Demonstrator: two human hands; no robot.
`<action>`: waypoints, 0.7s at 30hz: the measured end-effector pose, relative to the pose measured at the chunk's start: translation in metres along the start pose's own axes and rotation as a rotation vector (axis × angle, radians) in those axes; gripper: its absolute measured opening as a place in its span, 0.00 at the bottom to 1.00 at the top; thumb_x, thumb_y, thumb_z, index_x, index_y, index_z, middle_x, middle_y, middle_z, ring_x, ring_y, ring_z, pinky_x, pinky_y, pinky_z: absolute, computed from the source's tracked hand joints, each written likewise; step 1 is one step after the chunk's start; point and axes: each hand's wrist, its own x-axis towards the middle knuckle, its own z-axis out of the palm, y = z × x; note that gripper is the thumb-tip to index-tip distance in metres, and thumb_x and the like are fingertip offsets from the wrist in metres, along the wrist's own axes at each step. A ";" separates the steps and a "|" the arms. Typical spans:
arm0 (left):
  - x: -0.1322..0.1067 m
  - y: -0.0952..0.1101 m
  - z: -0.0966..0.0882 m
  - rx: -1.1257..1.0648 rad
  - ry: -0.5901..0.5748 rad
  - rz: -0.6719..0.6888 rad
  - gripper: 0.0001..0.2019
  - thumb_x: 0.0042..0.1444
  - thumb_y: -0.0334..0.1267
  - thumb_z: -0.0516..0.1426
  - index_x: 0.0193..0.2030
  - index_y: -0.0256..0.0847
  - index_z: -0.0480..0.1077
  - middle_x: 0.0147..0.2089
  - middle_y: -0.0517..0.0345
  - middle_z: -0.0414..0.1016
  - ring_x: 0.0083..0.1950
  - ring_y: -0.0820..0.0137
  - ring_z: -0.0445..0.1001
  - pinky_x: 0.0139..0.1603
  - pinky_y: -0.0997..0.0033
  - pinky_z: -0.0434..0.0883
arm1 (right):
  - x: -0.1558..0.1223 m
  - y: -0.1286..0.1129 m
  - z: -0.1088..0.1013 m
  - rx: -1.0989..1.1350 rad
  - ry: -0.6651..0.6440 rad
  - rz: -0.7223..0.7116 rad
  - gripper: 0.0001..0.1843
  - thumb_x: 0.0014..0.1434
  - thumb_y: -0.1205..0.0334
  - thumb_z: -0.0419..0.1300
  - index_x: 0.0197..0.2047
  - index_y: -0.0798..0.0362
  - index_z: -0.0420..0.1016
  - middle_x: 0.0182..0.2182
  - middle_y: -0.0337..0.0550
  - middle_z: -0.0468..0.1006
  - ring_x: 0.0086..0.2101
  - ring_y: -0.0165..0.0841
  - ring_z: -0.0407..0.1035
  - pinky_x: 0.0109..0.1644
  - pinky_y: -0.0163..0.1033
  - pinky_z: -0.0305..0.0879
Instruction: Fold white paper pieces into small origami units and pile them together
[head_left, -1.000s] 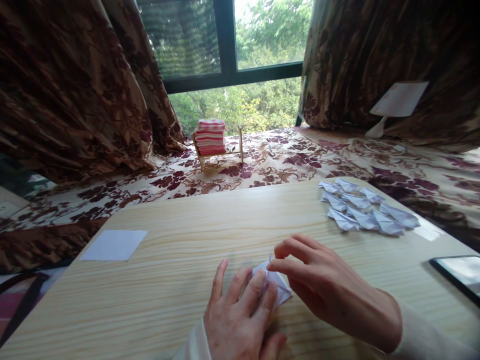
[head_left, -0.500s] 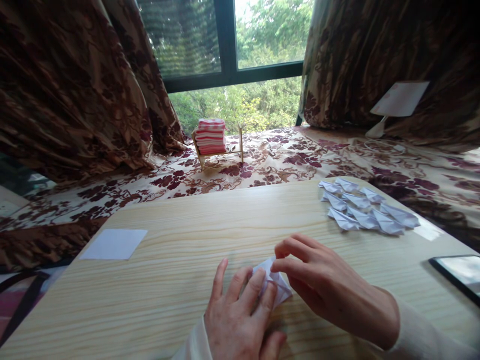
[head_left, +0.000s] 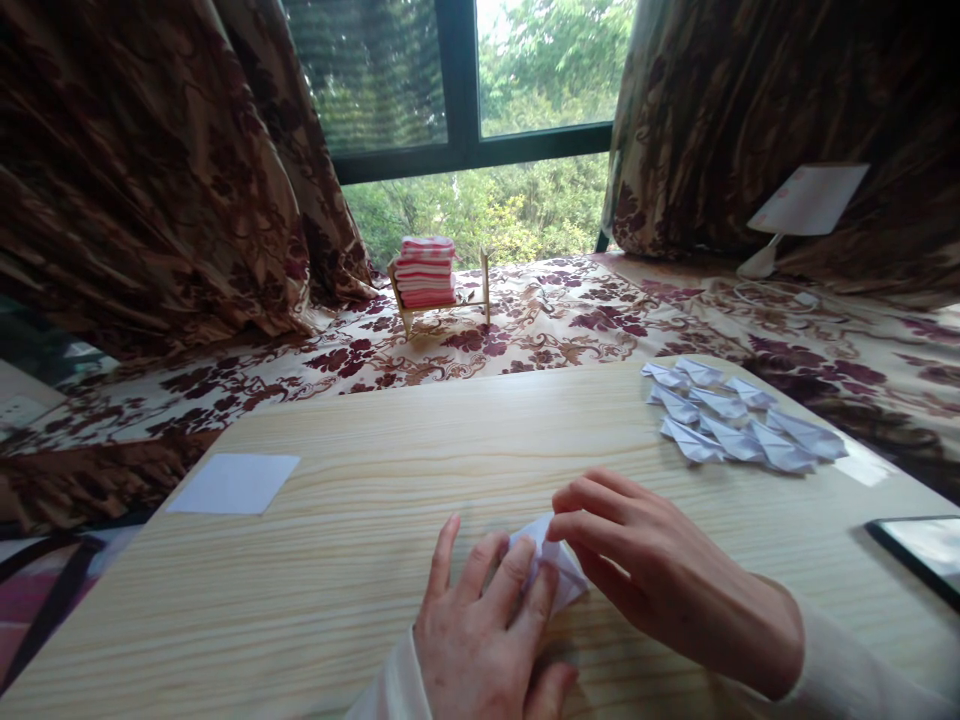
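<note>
A small folded piece of white paper (head_left: 568, 588) lies on the light wooden table, partly covered by both hands. My left hand (head_left: 487, 625) rests flat with its fingers spread, the fingertips pressing the paper down. From the right, my right hand (head_left: 637, 570) reaches over with curled fingers. Its thumb is mostly hidden, and its fingertips pinch the paper's upper edge. Several folded white paper pieces (head_left: 720, 405) sit grouped in rows at the table's far right. To the far left lies a flat white sheet (head_left: 234, 484).
A dark-edged device (head_left: 919, 555) lies at the table's right edge. Behind the table (head_left: 360, 450), on a floral cloth (head_left: 525, 340), stand a small wooden rack holding pink striped folded cloths (head_left: 424, 272) and a white lamp (head_left: 810, 200). Curtains (head_left: 150, 180) flank the window.
The view has shifted slightly, so everything sits a little further right. Both hands keep nearly the same pose on the folded paper.
</note>
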 end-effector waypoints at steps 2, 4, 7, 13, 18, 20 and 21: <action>-0.001 0.000 0.001 0.002 0.002 -0.001 0.21 0.53 0.48 0.55 0.51 0.43 0.69 0.54 0.57 0.74 0.54 0.59 0.66 0.66 0.48 0.39 | 0.000 -0.001 -0.001 0.007 -0.011 0.005 0.10 0.61 0.72 0.49 0.39 0.55 0.71 0.33 0.46 0.73 0.34 0.36 0.62 0.37 0.41 0.62; -0.001 -0.002 0.004 0.008 0.028 0.015 0.21 0.52 0.47 0.56 0.51 0.42 0.69 0.54 0.57 0.74 0.54 0.59 0.66 0.65 0.48 0.39 | 0.001 -0.002 -0.002 0.000 -0.017 0.004 0.10 0.61 0.73 0.49 0.38 0.55 0.71 0.34 0.46 0.72 0.35 0.36 0.62 0.38 0.42 0.62; -0.003 -0.004 0.008 0.021 0.047 0.045 0.22 0.50 0.46 0.55 0.52 0.42 0.69 0.54 0.56 0.73 0.54 0.58 0.65 0.65 0.46 0.38 | 0.001 -0.004 -0.002 -0.047 -0.020 -0.005 0.13 0.59 0.76 0.48 0.35 0.54 0.72 0.36 0.48 0.72 0.36 0.37 0.62 0.38 0.42 0.62; -0.006 -0.003 0.012 0.027 0.053 0.064 0.22 0.51 0.42 0.53 0.53 0.40 0.68 0.55 0.54 0.73 0.56 0.57 0.65 0.65 0.44 0.38 | 0.000 -0.006 0.002 -0.234 -0.046 0.005 0.16 0.56 0.78 0.51 0.37 0.52 0.75 0.39 0.48 0.71 0.39 0.39 0.63 0.40 0.44 0.62; -0.006 0.000 0.006 0.039 0.033 0.062 0.21 0.52 0.43 0.54 0.53 0.39 0.68 0.56 0.55 0.73 0.57 0.59 0.65 0.67 0.48 0.35 | -0.001 -0.007 0.005 -0.309 -0.055 -0.023 0.11 0.58 0.75 0.53 0.39 0.54 0.74 0.40 0.48 0.72 0.40 0.39 0.62 0.43 0.45 0.61; -0.004 0.001 0.003 0.044 0.006 0.048 0.21 0.53 0.45 0.55 0.53 0.40 0.68 0.55 0.57 0.74 0.57 0.61 0.66 0.67 0.50 0.35 | -0.001 -0.008 0.005 -0.314 -0.059 -0.027 0.10 0.59 0.74 0.54 0.40 0.54 0.74 0.39 0.48 0.72 0.39 0.39 0.62 0.43 0.45 0.60; -0.004 0.002 0.003 0.044 0.008 0.038 0.21 0.54 0.46 0.55 0.52 0.40 0.69 0.55 0.58 0.74 0.57 0.61 0.66 0.67 0.51 0.36 | -0.001 -0.008 0.005 -0.313 -0.066 -0.025 0.10 0.59 0.74 0.54 0.41 0.54 0.73 0.38 0.48 0.71 0.38 0.39 0.62 0.42 0.45 0.60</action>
